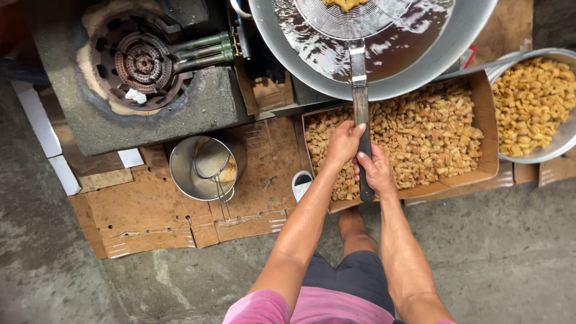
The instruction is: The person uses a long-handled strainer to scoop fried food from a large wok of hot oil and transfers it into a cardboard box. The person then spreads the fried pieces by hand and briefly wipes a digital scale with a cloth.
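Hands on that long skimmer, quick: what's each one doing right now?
Left hand: closed on the skimmer handle, higher up.
Right hand: closed on the same handle, lower down.

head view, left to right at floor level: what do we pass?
Gas burner → metal pot holding a small wire skimmer → left hand and right hand on the strainer handle → cardboard box of fried pieces → metal bowl of fried pieces.
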